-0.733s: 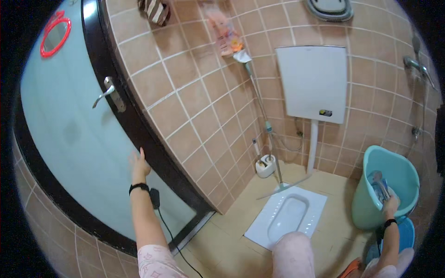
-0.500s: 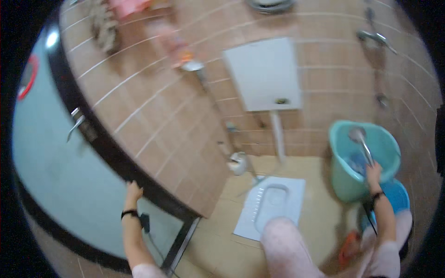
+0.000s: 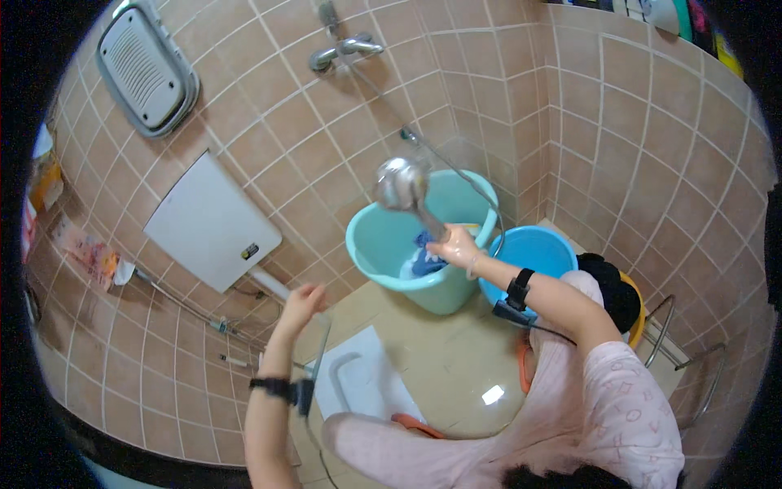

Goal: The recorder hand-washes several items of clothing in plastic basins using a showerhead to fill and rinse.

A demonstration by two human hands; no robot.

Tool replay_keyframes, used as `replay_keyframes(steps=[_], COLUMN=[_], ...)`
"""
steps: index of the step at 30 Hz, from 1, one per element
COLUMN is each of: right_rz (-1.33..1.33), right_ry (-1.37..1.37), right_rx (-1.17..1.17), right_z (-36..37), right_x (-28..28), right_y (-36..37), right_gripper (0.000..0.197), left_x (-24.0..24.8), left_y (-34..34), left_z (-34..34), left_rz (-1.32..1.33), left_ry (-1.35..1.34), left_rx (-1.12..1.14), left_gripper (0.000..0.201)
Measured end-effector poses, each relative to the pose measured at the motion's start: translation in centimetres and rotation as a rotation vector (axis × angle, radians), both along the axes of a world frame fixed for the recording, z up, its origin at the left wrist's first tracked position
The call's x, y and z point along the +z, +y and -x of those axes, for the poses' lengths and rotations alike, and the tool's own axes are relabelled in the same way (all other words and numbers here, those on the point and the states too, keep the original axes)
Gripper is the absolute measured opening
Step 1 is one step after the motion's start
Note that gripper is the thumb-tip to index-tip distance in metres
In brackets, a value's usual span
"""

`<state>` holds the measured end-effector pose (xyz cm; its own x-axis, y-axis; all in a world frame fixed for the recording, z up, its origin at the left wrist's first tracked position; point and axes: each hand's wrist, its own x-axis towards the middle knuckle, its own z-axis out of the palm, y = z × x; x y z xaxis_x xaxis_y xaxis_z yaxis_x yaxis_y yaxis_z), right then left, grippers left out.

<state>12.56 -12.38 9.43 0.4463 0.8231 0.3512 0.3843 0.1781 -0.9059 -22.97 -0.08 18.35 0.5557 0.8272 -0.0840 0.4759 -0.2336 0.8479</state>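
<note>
My right hand (image 3: 458,247) grips the handle of a silver shower head (image 3: 402,184), its round head tilted up above a tall mint-green bucket (image 3: 371,236). Dark blue cloth (image 3: 427,259) lies inside the bucket, partly hidden by the hand. The wet-looking wrist is near the bucket's front rim. My left hand (image 3: 304,305) is raised near the water tank's pipe and above the squat toilet (image 3: 362,379). Its fingers are curled in, and nothing shows in them. Black straps with small devices and cables sit on both forearms.
A blue basin (image 3: 536,251) stands right of the bucket, with dark cloth (image 3: 607,292) in a yellow container beside it. The hose (image 3: 456,167) runs to a wall tap (image 3: 346,50). A white tank (image 3: 213,222) hangs on the tiled wall. Metal rails (image 3: 709,359) are at right.
My view has swung right, away from the door. The shower head has risen from inside the bucket to above its rim. My left hand is now away from the door edge.
</note>
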Motion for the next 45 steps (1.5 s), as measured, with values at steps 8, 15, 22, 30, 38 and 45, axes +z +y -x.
replay_keyframes(steps=[8,15,22,30,38,45], right_rz=[0.280,0.147,0.304,0.256,0.286,0.165], right_ry=[-0.028,0.290,0.536,0.656,0.573,0.602], right_rx=[0.205,0.095,-0.230,-0.189,-0.136,-0.133], right_z=[-4.4,-8.5,-14.9,-15.2,-12.9,-8.4], right_x=[2.1,1.6,2.7,2.0,-0.4,-2.7], right_y=[-4.8,-2.8,-2.8,-1.6,0.1,2.6], right_gripper=[0.043,0.038,0.031,0.027,0.038,0.038], left_x=[-7.2,-13.7,-2.8,0.2,-0.7,-8.2], left_y=[9.5,31.6,30.9,33.4,34.6,31.3], left_z=[-28.1,-33.7,-48.2,-53.3,-53.6,-42.6], left_rz=[-1.133,0.021,-1.131,-1.413,-1.238,-0.990], left_ry=[0.209,-0.016,0.062,0.397,0.436,0.297], left_rx=[-0.464,-0.171,-0.293,-0.548,-0.142,-0.050], left_gripper=[0.040,0.032,0.034,0.022,0.027,0.063])
